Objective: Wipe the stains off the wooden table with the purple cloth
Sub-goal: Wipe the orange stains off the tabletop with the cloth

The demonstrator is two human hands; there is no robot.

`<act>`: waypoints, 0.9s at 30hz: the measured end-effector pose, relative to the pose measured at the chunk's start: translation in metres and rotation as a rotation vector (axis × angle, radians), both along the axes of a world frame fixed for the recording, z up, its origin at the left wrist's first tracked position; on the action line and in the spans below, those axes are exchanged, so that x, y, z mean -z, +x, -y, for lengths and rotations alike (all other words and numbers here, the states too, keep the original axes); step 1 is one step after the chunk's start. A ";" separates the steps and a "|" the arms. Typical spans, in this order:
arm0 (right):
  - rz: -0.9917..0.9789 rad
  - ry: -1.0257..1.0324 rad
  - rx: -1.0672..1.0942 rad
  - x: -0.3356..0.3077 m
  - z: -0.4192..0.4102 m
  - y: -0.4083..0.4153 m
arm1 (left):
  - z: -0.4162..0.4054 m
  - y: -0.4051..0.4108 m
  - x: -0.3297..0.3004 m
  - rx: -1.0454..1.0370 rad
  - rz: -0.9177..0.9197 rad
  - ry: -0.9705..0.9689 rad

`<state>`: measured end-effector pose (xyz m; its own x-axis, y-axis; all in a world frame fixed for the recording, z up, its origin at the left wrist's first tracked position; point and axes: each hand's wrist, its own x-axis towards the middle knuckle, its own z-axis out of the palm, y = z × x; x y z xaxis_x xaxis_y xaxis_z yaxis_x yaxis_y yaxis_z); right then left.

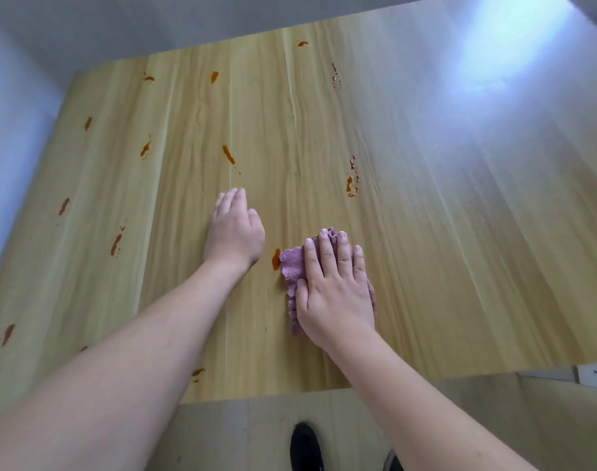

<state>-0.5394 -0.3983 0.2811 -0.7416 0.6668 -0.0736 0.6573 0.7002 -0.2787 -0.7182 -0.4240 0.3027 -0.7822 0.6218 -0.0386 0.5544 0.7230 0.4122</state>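
Head view: right hand (334,287) presses straight fingers (343,253) flat on the purple cloth (292,266) beside a stain (276,259), left hand (234,229) open on the table (460,266); light pressure could smear it.

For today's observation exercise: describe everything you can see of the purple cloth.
The purple cloth is a small, fluffy, towel-like rag, bunched with ragged edges. It lies flat on the wooden table, pinned under the right hand, whose straight fingers press on it. Its left edge meets an orange stain.
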 end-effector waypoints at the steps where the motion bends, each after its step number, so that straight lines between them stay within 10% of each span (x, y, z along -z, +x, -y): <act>1: -0.001 0.002 -0.011 0.000 0.005 -0.004 | 0.009 -0.003 0.004 -0.032 -0.015 -0.026; 7: -0.013 0.043 -0.087 0.005 -0.015 0.020 | 0.027 0.007 0.025 -0.083 -0.134 -0.076; 17: 0.137 0.042 0.379 0.001 -0.047 0.056 | 0.028 0.003 0.026 -0.100 -0.201 -0.108; 27: 0.007 -0.003 -0.089 0.002 0.074 0.034 | 0.028 0.005 0.025 -0.094 -0.196 -0.095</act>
